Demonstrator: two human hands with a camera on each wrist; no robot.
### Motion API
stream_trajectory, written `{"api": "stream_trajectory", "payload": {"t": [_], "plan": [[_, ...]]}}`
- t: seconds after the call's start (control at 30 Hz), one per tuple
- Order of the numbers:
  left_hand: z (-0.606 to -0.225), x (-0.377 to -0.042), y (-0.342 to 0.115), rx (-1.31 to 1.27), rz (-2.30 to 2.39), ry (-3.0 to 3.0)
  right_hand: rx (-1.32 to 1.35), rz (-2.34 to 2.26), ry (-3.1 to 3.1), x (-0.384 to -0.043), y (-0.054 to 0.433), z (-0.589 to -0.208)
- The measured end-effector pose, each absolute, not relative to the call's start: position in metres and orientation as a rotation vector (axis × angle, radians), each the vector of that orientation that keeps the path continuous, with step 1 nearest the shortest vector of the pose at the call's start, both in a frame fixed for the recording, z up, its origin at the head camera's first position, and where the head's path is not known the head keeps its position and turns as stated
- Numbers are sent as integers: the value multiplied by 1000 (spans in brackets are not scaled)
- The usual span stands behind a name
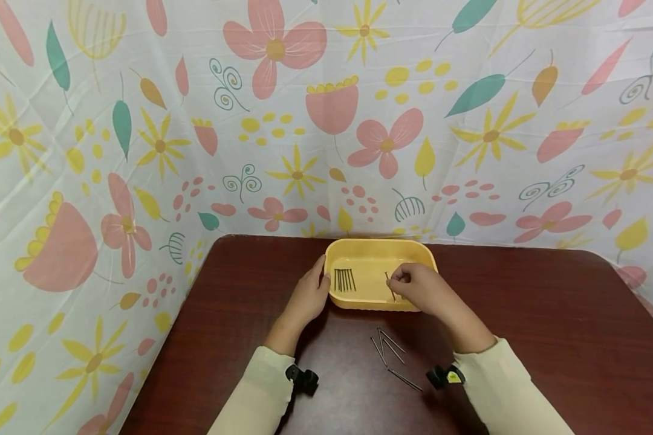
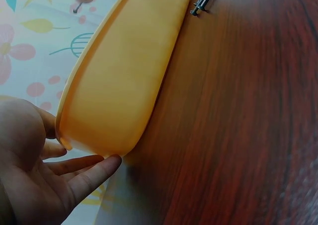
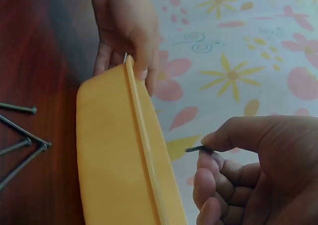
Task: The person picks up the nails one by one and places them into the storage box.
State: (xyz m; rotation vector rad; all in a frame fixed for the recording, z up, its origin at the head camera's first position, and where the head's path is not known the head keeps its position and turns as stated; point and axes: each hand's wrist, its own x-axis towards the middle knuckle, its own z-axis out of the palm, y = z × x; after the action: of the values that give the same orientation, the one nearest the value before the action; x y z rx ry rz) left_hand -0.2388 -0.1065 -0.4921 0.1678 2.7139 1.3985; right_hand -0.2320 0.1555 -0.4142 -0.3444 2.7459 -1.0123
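Note:
At the left end of a yellow plastic tray (image 1: 381, 242), my left hand (image 1: 306, 295) grips the rim and wall; in the left wrist view its fingertips (image 2: 112, 162) press the outside of that end. My right hand (image 1: 423, 289) is over the tray's right part, pinching a nail (image 1: 393, 295) between thumb and forefinger. The nail's tip (image 3: 193, 149) sticks out past the fingers in the right wrist view, while the rest is hidden. A row of several dark nails (image 1: 344, 280) lies side by side inside the tray's left part.
Several loose nails (image 1: 405, 379) lie on the dark red-brown wooden table (image 1: 539, 326) in front of the tray, between the forearms. Behind the tray, close to the table's far edge, hangs a floral-printed cloth (image 1: 315, 169), which also covers the left side.

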Motion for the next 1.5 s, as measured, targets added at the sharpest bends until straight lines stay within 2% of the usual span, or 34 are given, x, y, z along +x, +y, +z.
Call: {"api": "stream_trajectory", "payload": {"t": [0.57, 1.1, 1.5], "plan": [[-491, -240, -107, 176, 1392, 2712, -274, -919, 2638, -283, 126, -430], [-491, -239, -107, 169, 1402, 2715, -202, -786, 2586, -313, 103, -457], [-491, -240, -107, 185, 1401, 2722, -228, -559, 2662, -321, 89, -468]]}}
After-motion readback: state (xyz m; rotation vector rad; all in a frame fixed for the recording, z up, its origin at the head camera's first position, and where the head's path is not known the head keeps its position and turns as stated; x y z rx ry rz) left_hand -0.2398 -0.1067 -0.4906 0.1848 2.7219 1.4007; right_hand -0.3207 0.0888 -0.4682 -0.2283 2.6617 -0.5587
